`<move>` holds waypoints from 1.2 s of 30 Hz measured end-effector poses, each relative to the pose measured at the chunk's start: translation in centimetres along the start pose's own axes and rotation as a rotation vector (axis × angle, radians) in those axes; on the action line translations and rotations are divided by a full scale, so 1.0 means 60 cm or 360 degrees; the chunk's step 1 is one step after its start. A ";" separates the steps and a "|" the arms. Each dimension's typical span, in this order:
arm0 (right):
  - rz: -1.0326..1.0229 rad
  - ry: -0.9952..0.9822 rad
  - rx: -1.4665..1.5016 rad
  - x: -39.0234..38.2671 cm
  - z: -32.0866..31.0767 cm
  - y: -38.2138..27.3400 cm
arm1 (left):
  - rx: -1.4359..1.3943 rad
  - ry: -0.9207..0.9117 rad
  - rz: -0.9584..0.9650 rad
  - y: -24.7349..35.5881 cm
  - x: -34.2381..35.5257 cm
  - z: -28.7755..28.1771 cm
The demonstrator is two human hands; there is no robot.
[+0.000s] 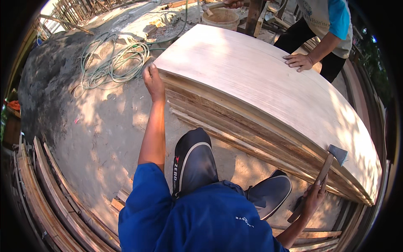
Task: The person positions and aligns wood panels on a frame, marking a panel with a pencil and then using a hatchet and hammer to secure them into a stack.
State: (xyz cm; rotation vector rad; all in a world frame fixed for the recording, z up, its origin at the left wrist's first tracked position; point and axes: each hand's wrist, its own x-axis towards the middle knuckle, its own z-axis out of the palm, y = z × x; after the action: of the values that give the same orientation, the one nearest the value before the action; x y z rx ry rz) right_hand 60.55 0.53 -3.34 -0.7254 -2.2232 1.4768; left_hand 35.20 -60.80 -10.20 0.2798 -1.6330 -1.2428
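Note:
A broad pale plywood sheet lies on a stack of wooden boards in front of me. My left hand is closed on the sheet's near left corner, with the thumb side on top and the other fingers partly hidden. In my right hand is a hatchet, held by its wooden handle. Its grey metal head rests at or just over the sheet's near edge; whether it touches I cannot tell. A co-worker's hand lies flat on the far side of the sheet.
Coiled green hose lies on the ground at the far left. Behind the sheet stands a bucket, with a hammer in a hand beside it. Long timber strips lie at lower left. My boots stand close to the stack.

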 end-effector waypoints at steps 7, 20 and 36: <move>0.0082 0.0130 0.0149 0.022 -0.014 0.016 | -0.0611 -0.0600 -0.1027 -0.149 0.099 0.080; -0.0215 0.0416 -0.0833 -0.010 0.045 0.027 | -0.0638 -0.0403 -0.0945 -0.143 0.113 0.051; -0.0692 0.0875 -0.0953 0.030 -0.160 -0.137 | -0.0666 -0.0535 -0.1013 -0.235 0.170 0.026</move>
State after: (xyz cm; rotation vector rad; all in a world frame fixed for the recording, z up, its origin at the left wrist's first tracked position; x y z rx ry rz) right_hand 62.81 6.06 7.99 -0.6492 -2.1716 0.3372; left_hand 24.13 -73.10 -15.81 0.3540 -1.5563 -2.1755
